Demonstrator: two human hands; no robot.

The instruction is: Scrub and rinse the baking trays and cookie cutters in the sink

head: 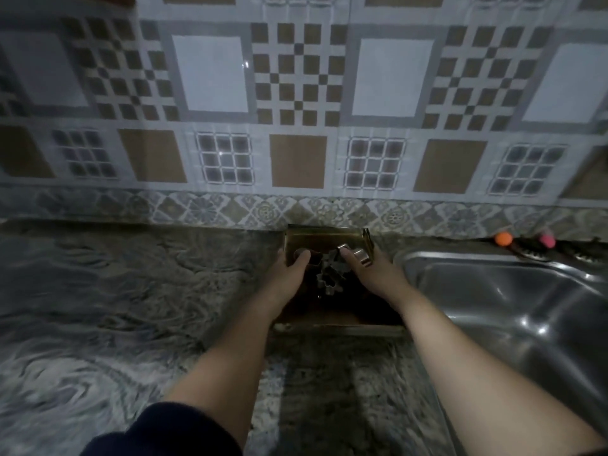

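Note:
A dark rectangular baking tray (329,238) sits on the marbled counter against the tiled wall, just left of the sink (513,311). Several metal cookie cutters (330,274) lie piled in its middle. My left hand (292,271) grips the tray's left side, thumb inside over the rim. My right hand (371,271) grips the right side, thumb lying beside a shiny round cutter (360,255). The tray's near part lies in shadow between my forearms.
The steel sink basin is to the right, its rim close to the tray. An orange knob (503,238) and a pink knob (546,239) stand behind the sink. Marbled counter (131,291) stretches to the left. The patterned tile wall rises right behind the tray.

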